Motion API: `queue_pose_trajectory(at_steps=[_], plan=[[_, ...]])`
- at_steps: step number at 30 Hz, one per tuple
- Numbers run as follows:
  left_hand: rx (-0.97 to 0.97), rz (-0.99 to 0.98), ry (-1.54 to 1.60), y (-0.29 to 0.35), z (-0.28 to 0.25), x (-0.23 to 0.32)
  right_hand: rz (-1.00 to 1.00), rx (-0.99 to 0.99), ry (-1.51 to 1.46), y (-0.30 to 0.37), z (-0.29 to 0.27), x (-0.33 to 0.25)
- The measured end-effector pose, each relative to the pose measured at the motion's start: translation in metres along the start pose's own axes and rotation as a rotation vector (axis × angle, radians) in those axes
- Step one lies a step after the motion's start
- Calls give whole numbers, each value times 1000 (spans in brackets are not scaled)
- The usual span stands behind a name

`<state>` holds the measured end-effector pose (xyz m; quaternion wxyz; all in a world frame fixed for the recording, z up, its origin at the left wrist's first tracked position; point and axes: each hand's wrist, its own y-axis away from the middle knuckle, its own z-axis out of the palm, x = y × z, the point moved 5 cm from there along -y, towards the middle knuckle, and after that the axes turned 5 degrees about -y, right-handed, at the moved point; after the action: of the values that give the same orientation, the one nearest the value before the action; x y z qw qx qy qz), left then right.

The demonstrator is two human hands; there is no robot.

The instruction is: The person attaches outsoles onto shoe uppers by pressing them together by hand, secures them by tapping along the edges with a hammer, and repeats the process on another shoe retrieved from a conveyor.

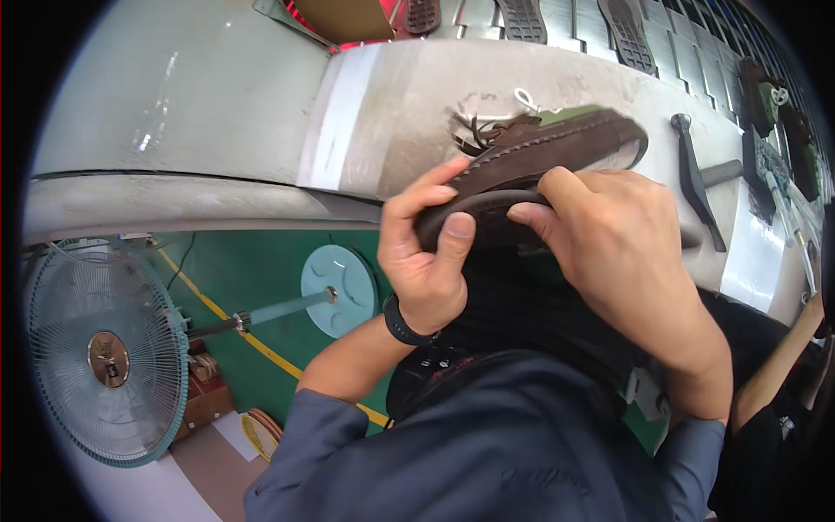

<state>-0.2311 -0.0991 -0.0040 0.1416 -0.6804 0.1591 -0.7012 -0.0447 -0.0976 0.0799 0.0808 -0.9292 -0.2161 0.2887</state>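
Note:
A dark brown lace-up shoe lies on its side in my hands, over the near edge of the bench. Light stitching runs along it, and a white loop of cord and brown laces show at its far side. A dark rubber sole lies along its near side, its edge curving up. My left hand is closed round the toe end, with the fingers behind the shoe and the thumb against the sole. My right hand pinches the sole's edge between thumb and bent forefinger; its other fingers are partly hidden.
A black hammer lies on the pale bench, right of the shoe. Beyond are soles on a slatted metal conveyor, with brushes and more shoes rightward. A fan stands left; a co-worker's arm shows right.

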Motion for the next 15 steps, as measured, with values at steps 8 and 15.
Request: queue_pose_trajectory(at_steps=[8, 15], plan=[[-167, 14, -150, 1, 1, -5, -58, 65, 95, 16, -1, 9], [-176, 163, -304, -6, 5, 1, -179, 63, 159, 13, 4, 8]])
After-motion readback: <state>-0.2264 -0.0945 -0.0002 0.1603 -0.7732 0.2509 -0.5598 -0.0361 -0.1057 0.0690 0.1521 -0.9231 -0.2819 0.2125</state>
